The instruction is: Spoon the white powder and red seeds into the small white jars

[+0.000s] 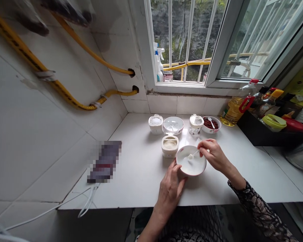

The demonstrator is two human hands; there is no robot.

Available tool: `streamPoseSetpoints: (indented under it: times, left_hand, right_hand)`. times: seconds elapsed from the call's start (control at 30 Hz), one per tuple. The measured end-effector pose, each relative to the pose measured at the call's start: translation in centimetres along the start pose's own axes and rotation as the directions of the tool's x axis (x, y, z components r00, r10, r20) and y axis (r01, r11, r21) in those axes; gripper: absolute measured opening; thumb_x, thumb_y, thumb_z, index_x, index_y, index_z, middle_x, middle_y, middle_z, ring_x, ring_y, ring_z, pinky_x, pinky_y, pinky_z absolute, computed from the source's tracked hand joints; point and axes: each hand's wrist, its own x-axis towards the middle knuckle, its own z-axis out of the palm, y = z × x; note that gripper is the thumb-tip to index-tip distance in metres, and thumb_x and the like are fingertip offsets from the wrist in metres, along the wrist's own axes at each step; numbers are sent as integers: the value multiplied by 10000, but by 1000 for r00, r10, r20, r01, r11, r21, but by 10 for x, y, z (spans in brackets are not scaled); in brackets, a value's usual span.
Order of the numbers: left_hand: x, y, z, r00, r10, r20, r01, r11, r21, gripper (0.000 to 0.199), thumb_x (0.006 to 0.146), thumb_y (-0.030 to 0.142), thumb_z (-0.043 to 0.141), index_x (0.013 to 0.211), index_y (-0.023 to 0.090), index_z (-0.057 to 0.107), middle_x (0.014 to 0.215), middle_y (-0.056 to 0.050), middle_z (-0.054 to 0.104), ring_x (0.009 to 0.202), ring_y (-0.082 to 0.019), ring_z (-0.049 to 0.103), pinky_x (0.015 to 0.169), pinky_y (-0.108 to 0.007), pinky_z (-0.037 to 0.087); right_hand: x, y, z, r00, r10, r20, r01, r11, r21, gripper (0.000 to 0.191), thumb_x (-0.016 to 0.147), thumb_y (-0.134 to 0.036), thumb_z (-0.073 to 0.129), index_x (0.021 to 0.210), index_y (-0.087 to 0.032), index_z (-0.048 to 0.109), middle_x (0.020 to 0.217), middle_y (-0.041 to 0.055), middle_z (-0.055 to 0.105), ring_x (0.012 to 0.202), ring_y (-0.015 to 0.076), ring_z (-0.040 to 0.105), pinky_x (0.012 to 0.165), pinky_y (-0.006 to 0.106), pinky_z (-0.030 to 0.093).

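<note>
My left hand (170, 181) is closed on the near left side of a white bowl (204, 167), with its thumb and fingers along the rim. Pinched in my right hand (213, 154) is a small white spoon (195, 153), whose tip is inside the bowl with a small pale lump on it. White powder or liquid (192, 167) covers the bowl's inside; which of the two I cannot tell. Just behind and left of the bowl stands a lidded canister (170, 153) of whitish powder, its lid raised.
Along the back stand a white canister (156, 129), a clear-covered bowl (173, 125), a clear jar (196, 126) and a bowl of dark red beans (212, 125) with a spoon. An oil bottle (231, 111) and a black condiment rack (255, 129) are at right. A cable (87, 201) lies left.
</note>
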Motion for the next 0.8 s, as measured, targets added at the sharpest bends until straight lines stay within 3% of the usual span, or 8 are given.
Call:
streamPoseSetpoints:
  times: [0.1, 0.27, 0.47, 0.8]
  left_hand:
    - [0, 0, 0, 1000, -3, -7, 3, 1000, 6, 346, 959, 169, 516, 1293, 185, 426, 1359, -221, 562, 1284, -291, 585, 970, -429, 559]
    - [0, 1, 0, 1000, 0, -6, 0, 1000, 16, 343, 959, 165, 511, 1290, 191, 426, 1346, -209, 568, 1281, -289, 588, 966, -426, 562]
    - [-1, 0, -1, 1000, 0, 2, 0, 1000, 8, 361, 957, 164, 516, 1304, 192, 421, 1355, -207, 560, 1279, -287, 588, 971, -431, 559]
    - [0, 0, 0, 999, -30, 9, 30, 999, -18, 374, 952, 165, 524, 1304, 224, 412, 1379, -187, 551, 1291, -284, 579, 976, -441, 556]
  right_hand:
    - [-5, -2, 12, 995, -14, 100, 13, 1000, 14, 188, 826, -141, 457, 737, -231, 596, 548, -49, 643, 553, 157, 554, 1050, 454, 352]
    - [-5, -13, 26, 992, 70, 108, -92, 971, 219, 193, 819, -179, 458, 681, -234, 581, 545, -24, 668, 626, 180, 600, 956, 396, 436]
    - [-2, -11, 20, 952, 263, 156, -306, 815, 492, 132, 760, -284, 525, 713, -206, 620, 521, -5, 645, 546, 167, 578, 656, 303, 481]
    - [-4, 1, 11, 940, 328, 97, -319, 742, 590, 148, 720, -327, 573, 697, -192, 630, 512, 5, 644, 547, 166, 541, 631, 312, 455]
